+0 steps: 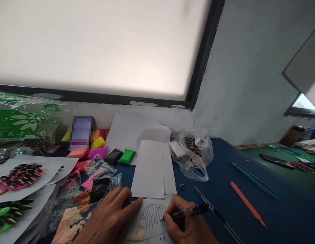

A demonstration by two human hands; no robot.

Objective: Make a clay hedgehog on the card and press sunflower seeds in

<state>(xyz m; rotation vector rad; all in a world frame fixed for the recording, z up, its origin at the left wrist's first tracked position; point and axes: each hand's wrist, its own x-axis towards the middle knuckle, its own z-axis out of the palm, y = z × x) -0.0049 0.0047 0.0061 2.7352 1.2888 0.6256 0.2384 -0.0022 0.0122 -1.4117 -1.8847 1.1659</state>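
Observation:
My right hand [184,223] is closed around a black pen [191,210], its tip on a sheet with a drawing [152,217]. The drawing is a dome outline filled with short strokes, with lines below it. My left hand [109,215] lies on the sheet's left edge, holding nothing, its index finger stretched towards the drawing. A thin piece of peach modelling clay [137,233] lies on the sheet beside the dome. Blank white sheets [149,169] lie just beyond, and a lone seed [182,186] sits to their right.
Right of my hand lie a craft knife [218,215], an orange clay tool [249,205] and blue tweezers [256,181]. Farther back is a plastic bag of seeds [193,152]. Clay packets [127,156], a phone [81,134] and seed-covered clay pieces [20,176] on paper stand left.

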